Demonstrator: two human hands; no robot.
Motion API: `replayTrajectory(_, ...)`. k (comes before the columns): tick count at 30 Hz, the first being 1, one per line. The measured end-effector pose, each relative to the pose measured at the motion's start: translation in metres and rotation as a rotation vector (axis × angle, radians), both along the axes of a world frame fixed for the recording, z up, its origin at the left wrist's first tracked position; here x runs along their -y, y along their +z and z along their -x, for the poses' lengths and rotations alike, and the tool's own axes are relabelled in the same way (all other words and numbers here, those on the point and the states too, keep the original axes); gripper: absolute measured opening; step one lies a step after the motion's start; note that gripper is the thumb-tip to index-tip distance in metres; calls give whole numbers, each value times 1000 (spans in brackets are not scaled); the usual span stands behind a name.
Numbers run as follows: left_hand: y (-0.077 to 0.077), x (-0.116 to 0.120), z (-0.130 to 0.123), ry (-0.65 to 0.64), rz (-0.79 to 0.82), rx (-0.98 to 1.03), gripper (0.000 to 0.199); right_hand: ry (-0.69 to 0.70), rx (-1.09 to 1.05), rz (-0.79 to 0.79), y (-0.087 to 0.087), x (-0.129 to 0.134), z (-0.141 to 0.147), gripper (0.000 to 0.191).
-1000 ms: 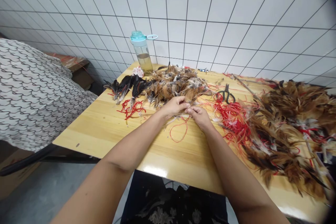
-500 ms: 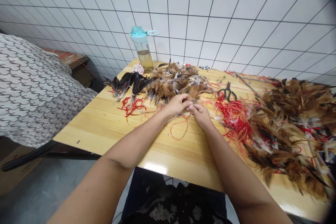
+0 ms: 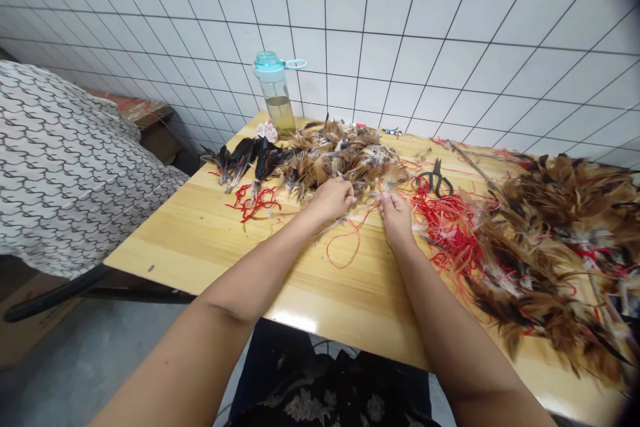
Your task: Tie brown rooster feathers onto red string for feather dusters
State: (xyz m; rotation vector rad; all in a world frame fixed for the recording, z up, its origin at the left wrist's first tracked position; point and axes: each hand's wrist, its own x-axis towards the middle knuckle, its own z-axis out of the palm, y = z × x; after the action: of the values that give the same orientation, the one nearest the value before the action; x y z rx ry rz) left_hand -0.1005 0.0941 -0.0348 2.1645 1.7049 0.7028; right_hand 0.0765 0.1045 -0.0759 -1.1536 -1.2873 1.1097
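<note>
My left hand (image 3: 333,200) is closed, its fingers curled in front of the pile of brown feathers (image 3: 325,163); what they hold, if anything, is hidden. My right hand (image 3: 398,219) pinches the pale quill end of a light brown feather (image 3: 395,175) that points away from me. A thin red string (image 3: 345,236) lies in a loop on the wooden table (image 3: 310,280) and runs up toward my right fingertips. A gap now separates the two hands.
Black feather bundles (image 3: 263,160) and cut red strings (image 3: 255,200) lie on the left. To the right are black-handled scissors (image 3: 435,180), a red string heap (image 3: 453,227) and large brown feather bundles (image 3: 575,207). A water bottle (image 3: 277,97) stands by the tiled wall.
My hands, together half a second ago, have come apart: the right moved to the right, the left slightly left. The view has shifted a little. The string loop still lies on the table.
</note>
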Motion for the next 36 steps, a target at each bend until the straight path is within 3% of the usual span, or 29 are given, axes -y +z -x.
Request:
replayTrajectory(5,-5,4,-10,-1,23,-120,6,-27,80,-46,-2,3,1,42)
replayTrajectory(9,-3,-1,-5,-18,-14,-13,11,-42,137,-74,0,5,2,40)
replayTrajectory(12,3,-3,-1,-16,8,249,6,-48,152,-59,1,6,3,40)
replayTrajectory(17,8,-1,-7,-35,221,887,12,-42,164,-83,1,6,4,38)
replayTrajectory(20,3,-1,-11,-76,328,1068,22,-36,164,-88,2,6,4,36)
replayTrajectory(28,-2,0,-18,-98,440,1063,28,15,176,-92,5,8,6,33)
replayTrajectory(36,-9,1,-20,-67,342,1046,33,114,190,-123,2,5,6,37)
